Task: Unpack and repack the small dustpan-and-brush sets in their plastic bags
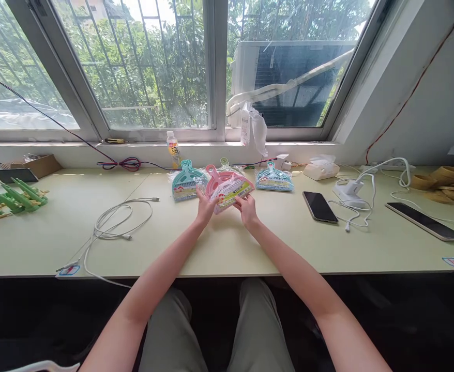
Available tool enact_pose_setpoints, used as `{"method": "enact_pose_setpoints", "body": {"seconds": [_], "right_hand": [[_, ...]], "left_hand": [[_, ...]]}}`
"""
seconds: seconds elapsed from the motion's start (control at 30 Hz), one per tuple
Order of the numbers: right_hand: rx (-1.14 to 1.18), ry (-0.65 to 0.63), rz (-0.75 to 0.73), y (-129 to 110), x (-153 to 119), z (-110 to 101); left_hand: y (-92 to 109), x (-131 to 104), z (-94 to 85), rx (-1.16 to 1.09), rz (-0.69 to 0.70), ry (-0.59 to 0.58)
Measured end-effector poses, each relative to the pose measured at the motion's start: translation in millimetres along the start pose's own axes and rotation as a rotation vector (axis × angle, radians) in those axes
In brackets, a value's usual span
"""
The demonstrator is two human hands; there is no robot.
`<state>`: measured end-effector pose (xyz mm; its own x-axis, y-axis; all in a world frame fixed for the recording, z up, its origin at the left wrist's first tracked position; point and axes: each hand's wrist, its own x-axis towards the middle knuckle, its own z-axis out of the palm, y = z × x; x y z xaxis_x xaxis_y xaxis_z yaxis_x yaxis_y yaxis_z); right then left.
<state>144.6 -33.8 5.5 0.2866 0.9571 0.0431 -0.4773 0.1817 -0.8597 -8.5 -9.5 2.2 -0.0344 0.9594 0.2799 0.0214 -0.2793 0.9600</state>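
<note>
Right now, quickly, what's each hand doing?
Left hand: closed, holding the wrapped pink dustpan at its left side.
Right hand: closed, holding the same dustpan near its lower right.

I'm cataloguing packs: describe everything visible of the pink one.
The pink pack looks like a dustpan and brush in shiny clear plastic with a yellow-green and white printed label. Its cut-out handle points up and left. It is held tilted over the table, left-hand grip on its left side, right-hand grip on its lower right.
</note>
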Motion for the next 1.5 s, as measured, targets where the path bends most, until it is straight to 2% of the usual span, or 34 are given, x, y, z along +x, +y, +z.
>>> {"method": "enact_pose_setpoints", "body": {"seconds": [0.1, 0.13, 0.17, 0.27, 0.37, 0.5, 0.6, 0.77, 0.93, 1.0, 1.2, 1.37, 1.43, 1.5], "right_hand": [[-0.011, 0.011, -0.003, 0.6, -2.3, 0.4], [-0.017, 0.007, -0.004, 1.1, -2.3, 0.2], [-0.025, -0.001, -0.008, 1.6, -1.9, -0.1], [-0.051, -0.031, -0.027, 3.4, -0.5, -0.6], [-0.054, -0.028, -0.029, 4.7, -0.2, 0.2], [-0.038, -0.031, 0.008, 3.7, -1.5, 1.4], [-0.055, -0.063, 0.02, 1.7, -2.4, 1.6], [-0.132, -0.188, 0.066, 3.7, -4.0, 3.4], [-0.161, -0.255, 0.089, 9.2, -5.2, 5.1], [-0.165, -0.272, 0.096, 9.5, -5.1, 4.7], [-0.174, -0.289, 0.109, 7.5, -4.7, 2.7], [-0.128, -0.261, 0.075, 8.1, -3.6, 1.7], [-0.08, -0.207, 0.047, 7.4, -0.9, 0.4], [-0.03, -0.139, 0.02, 5.4, 3.0, -1.3]], "left_hand": [[7.9, -5.4, -1.7, 0.321, 0.197, 0.168], [11.0, -6.8, -2.4, 0.431, 0.27, 0.182], [14.0, -7.8, -3.1, 0.524, 0.332, 0.159], [19.1, -9.1, -4.4, 0.674, 0.437, -0.016], [18.3, -10.2, -3.9, 0.692, 0.445, -0.137], [18.1, -13.1, -1.8, 0.674, 0.441, -0.194], [22.3, -14.3, -0.2, 0.708, 0.442, -0.206], [23.6, -11.9, 0.9, 0.825, 0.42, -0.202], [16.0, -6.8, -2.7, 1.036, 0.552, -0.122], [13.0, -4.4, -4.2, 1.08, 0.601, -0.135], [4.2, 0.5, -5.1, 1.04, 0.745, -0.208], [1.6, -3.0, -1.5, 0.9, 0.747, -0.295], [1.8, -5.5, 0.5, 0.757, 0.731, -0.236], [1.7, -7.5, 2.1, 0.566, 0.683, -0.051]]}}
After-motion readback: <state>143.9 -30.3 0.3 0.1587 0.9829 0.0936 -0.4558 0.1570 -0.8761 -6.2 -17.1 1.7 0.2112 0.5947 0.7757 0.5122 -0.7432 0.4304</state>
